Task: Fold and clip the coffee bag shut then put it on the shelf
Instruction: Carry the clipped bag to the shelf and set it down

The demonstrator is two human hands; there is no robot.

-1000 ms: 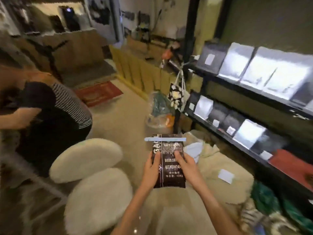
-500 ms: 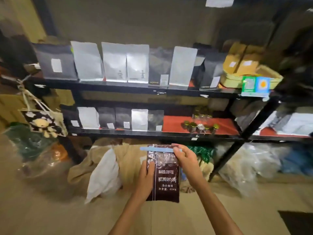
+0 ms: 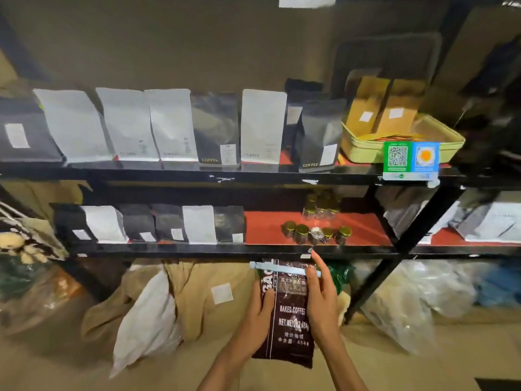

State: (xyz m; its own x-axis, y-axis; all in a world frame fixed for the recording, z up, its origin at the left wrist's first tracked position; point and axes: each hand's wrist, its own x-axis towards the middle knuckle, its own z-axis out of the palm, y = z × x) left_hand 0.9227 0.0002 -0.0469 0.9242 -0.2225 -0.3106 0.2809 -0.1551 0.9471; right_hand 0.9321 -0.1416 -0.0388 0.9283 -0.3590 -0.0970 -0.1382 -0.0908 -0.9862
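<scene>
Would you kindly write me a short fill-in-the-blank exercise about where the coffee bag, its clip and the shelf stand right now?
1. The coffee bag is held by ____ hands.
2. The clip across the bag's top is light ____.
3. The small jars stand on the ____ liner of the lower shelf.
4. The left hand grips the bag's ____ edge.

Missing words: both; blue; red; left

"baked.coffee" on coffee bag (image 3: 290,314)
</scene>
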